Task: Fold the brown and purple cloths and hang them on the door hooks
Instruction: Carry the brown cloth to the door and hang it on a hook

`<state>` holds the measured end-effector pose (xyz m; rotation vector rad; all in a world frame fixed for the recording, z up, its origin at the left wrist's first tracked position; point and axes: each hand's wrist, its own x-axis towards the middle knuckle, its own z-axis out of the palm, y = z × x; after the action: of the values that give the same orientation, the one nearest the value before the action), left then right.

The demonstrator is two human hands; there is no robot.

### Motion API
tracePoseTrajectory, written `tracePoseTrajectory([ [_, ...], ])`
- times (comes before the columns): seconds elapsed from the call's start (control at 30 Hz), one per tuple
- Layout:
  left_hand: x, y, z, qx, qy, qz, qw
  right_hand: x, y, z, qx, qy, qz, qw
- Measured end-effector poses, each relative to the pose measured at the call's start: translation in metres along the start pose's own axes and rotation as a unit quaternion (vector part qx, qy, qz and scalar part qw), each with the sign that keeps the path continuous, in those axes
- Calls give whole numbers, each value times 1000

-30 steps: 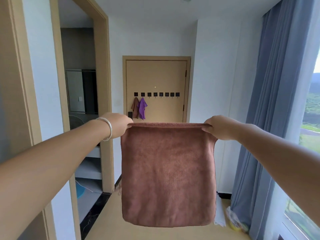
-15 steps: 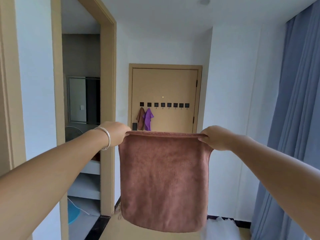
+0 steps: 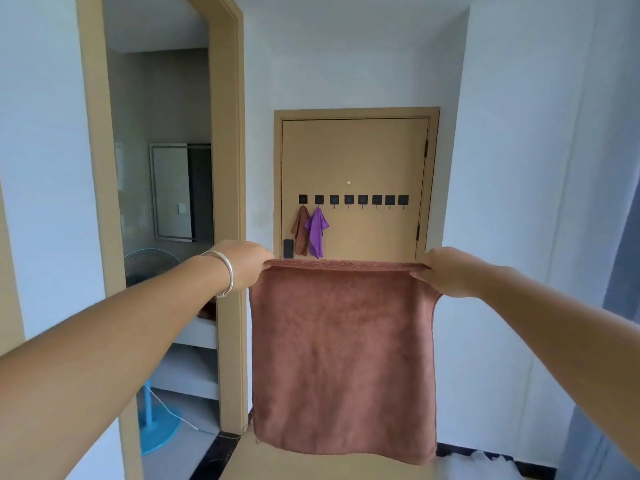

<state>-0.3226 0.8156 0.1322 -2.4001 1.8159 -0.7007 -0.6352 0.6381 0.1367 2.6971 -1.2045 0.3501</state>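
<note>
At arm's length before the person, the brown cloth (image 3: 343, 358) hangs as a flat sheet, its top edge stretched level between both hands. Left hand (image 3: 247, 263) pinches the upper left corner with curled fingers; right hand (image 3: 446, 271) pinches the upper right corner likewise. Well beyond, the door (image 3: 356, 150) carries a row of hooks (image 3: 353, 200); a small brown cloth (image 3: 300, 230) and a purple cloth (image 3: 317, 232) hang on the two leftmost. Risks, as judged: a corner may slip from either pinch when the hands come together to fold, dropping one side; uneven corners would skew the fold, and a bulky fold may slide off a small hook
</note>
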Motion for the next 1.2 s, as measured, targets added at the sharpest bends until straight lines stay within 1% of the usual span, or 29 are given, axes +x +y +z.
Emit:
tracePoseTrajectory([
  [0.13, 51, 3, 9, -2, -8, -13, 1000, 51, 27, 12, 18, 9, -9, 1000],
  [0.4, 162, 22, 19, -3, 10, -41, 999, 157, 93, 26, 30, 32, -17, 999],
  [0.6, 221, 26, 55, -16, -6, -43, 999, 215, 122, 62, 47, 10, -24, 999],
  [0.87, 298, 10, 110, -16, -22, -35, 999, 294, 133, 114, 53, -28, -24, 998],
  [1.0, 346, -9, 139, -21, -13, -29, 999, 343, 132, 128, 33, -28, -26, 999],
  [1.2, 430, -56, 178, -48, 2, -32, 998, 441, 124, 133, 19, -19, -18, 999],
])
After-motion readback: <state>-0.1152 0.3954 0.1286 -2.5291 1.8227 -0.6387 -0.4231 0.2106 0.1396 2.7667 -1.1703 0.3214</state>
